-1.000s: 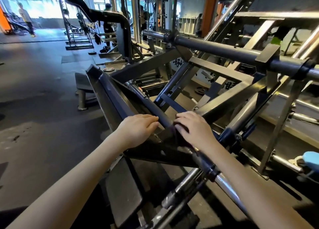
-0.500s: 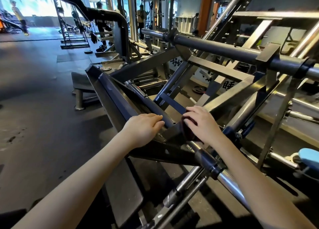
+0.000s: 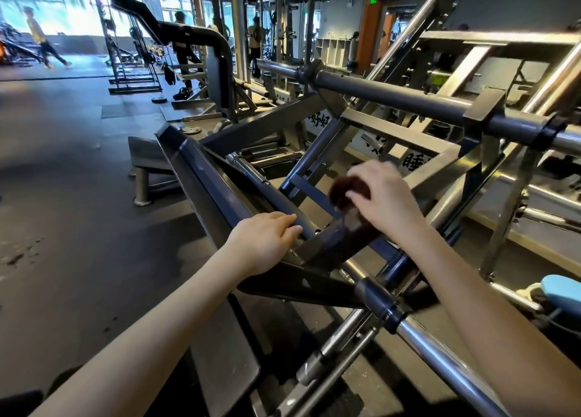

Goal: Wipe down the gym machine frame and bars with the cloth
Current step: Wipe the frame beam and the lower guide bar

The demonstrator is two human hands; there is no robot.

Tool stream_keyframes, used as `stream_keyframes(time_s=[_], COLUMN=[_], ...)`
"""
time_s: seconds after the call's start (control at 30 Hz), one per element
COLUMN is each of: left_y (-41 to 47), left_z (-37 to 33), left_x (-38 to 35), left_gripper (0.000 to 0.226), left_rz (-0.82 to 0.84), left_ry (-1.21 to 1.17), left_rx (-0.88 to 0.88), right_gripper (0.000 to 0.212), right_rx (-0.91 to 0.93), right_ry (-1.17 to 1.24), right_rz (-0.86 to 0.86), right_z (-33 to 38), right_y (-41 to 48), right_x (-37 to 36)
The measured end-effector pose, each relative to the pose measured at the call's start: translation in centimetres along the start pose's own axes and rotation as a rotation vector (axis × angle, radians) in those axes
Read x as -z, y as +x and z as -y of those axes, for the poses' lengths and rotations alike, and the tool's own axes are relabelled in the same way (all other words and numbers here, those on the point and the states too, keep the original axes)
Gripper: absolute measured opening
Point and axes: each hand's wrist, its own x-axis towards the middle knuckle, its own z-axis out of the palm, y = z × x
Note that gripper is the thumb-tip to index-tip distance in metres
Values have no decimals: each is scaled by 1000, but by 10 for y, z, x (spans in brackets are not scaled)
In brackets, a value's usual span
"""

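A grey-blue steel gym machine frame (image 3: 201,178) with slanted beams and round bars fills the middle of the view. My left hand (image 3: 267,237) rests on the edge of a slanted beam, its fingers bent over the rim. My right hand (image 3: 382,196) grips a dark reddish-brown cloth (image 3: 345,192) and holds it just above a dark beam (image 3: 333,243) of the frame. The hand and cloth are motion-blurred. A thick dark crossbar (image 3: 393,97) runs above and behind my hands.
A chrome bar (image 3: 440,353) slants down to the lower right past a dark collar (image 3: 382,303). A light blue object (image 3: 562,287) sits at the right edge. Dark rubber floor (image 3: 63,196) lies to the left. People stand among machines in the background.
My right hand has lifted the cloth up and to the right, off the beam where it was pressed. My left hand has stayed on the beam's edge.
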Motion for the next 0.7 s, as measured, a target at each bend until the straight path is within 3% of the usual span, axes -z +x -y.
stream_keyframes(time_s=[0.03, 0.07, 0.2, 0.37, 0.47, 0.53, 0.63, 0.7], left_y=[0, 0, 0, 0, 0, 0, 1, 0], left_z=[1, 1, 2, 2, 2, 2, 2, 2], left_x=[0, -1, -1, -2, -1, -2, -2, -1], left_gripper=[48, 48, 49, 49, 50, 50, 50, 50], left_rz=[-4, -7, -14, -19, -28, -29, -28, -25], left_ry=[-6, -13, -18, 2, 6, -1, -12, -15], left_rx=[0, 0, -3, -3, 2, 4, 0, 3], right_gripper=[37, 40, 44, 39, 36, 36, 34, 32], right_rx=[-58, -82, 17, 117, -77, -190, -12, 71], right_ry=[-10, -40, -65, -67, -147, -17, 186, 187], right_rz=[-98, -92, 262, 268, 155, 85, 89, 121], right_z=[4, 9, 23, -4, -18, -13, 10, 10], right_y=[1, -1, -46, -42, -19, -24, -59, -62], right_x=[-3, -10, -54, -48, -56, -65, -77, -71])
